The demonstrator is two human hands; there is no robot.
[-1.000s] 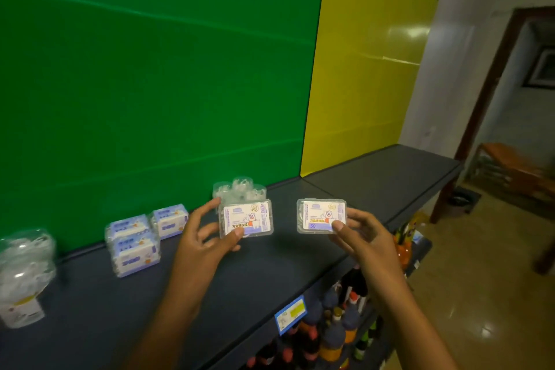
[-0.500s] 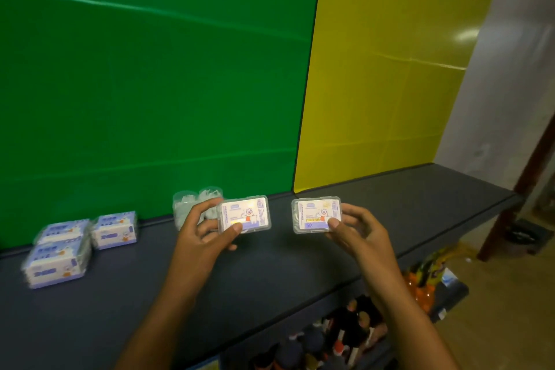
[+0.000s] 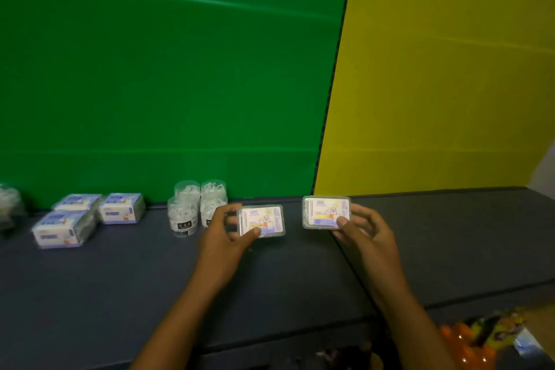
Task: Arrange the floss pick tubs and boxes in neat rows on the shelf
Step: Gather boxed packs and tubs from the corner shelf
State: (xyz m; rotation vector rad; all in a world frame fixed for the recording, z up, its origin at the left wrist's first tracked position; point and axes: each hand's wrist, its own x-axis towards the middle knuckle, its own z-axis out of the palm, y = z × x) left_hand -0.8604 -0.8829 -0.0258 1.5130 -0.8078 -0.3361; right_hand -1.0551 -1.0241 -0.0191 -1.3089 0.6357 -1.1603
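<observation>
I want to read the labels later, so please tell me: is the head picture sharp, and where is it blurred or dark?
Head view: dim overall. The box in the left hand and the box in the right hand are fairly sharp, but their small print is unreadable. The wrapped packs at left are smeared by motion blur. The wall seam bows from lens distortion.

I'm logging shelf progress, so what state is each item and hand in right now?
Left hand: grips a clear floss pick box.
Left floss pick box: held, label facing the camera.
Right hand: grips the second box.
Right floss pick box: held, label facing the camera.
Floss pick tubs: upright, clustered by the green wall.
Wrapped multipacks: lying on the shelf, loosely grouped.
</observation>
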